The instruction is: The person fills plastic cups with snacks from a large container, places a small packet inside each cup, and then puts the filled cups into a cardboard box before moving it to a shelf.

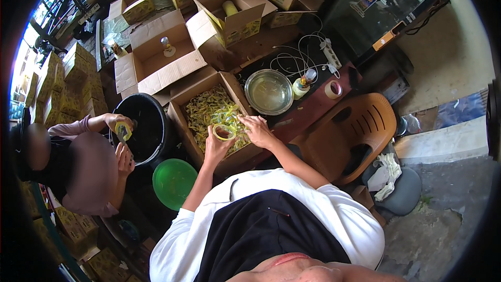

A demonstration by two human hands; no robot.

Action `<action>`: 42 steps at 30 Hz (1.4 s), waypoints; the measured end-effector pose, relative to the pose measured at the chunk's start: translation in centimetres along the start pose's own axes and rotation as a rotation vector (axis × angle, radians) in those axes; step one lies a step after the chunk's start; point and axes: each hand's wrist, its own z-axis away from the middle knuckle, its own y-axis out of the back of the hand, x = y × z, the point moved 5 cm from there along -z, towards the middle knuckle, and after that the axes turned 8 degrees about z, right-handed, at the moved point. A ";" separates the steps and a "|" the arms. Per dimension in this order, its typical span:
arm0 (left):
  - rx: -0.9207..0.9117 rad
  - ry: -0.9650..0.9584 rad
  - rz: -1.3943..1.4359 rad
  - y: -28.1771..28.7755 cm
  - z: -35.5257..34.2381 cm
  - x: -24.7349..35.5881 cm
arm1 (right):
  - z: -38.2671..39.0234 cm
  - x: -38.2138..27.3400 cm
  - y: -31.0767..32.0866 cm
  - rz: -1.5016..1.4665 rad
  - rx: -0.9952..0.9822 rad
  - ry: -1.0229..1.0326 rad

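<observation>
A round, see-through container [225, 139] is held over the near part of an open box [180, 125], its mouth turned up. It is gripped by the left hand [216, 146], whose thumb and fingers are curled around its sides. The right hand [258, 130] is held just right of it, half open, with fingers extended toward the packets [209, 107]; whether one is pinched between the fingertips cannot be told.

The container is rimmed in yellow, and a reddish-brown tone is seen inside it; what causes that cannot be made out. The box is heaped with small, thin yellow-green packets, bunched close around the container.

The hands are enclosed by the box's raised cardboard walls, and its near side is crossed by the left forearm. On the left, the box is flanked by a black tub [165, 125], with a green bowl [175, 184] set nearer the body. By the tub, a yellow-marked item [123, 131] is held in a co-worker's hands [124, 160]. On the right, room is bounded by a bench [319, 113] bearing a basin [269, 92], a bottle [301, 88] and a tape roll [333, 90]. An orange-brown chair [347, 143] is placed beside the right forearm. Beyond the box, another open carton [159, 55] is seen.
</observation>
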 end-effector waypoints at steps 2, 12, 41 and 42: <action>-0.005 0.003 0.020 -0.2 0.1 -0.1 | -0.7 1.2 0.5 -0.005 0.069 -0.010; 0.072 0.142 0.012 -2.0 1.7 0.5 | -4.8 18.4 -0.5 0.005 0.037 -0.333; 0.173 0.138 -0.061 -11.4 -5.5 4.2 | 4.2 22.8 4.3 0.124 0.125 0.075; 0.185 0.145 -0.061 -11.2 -5.4 4.1 | 4.9 23.4 4.5 0.031 0.153 0.009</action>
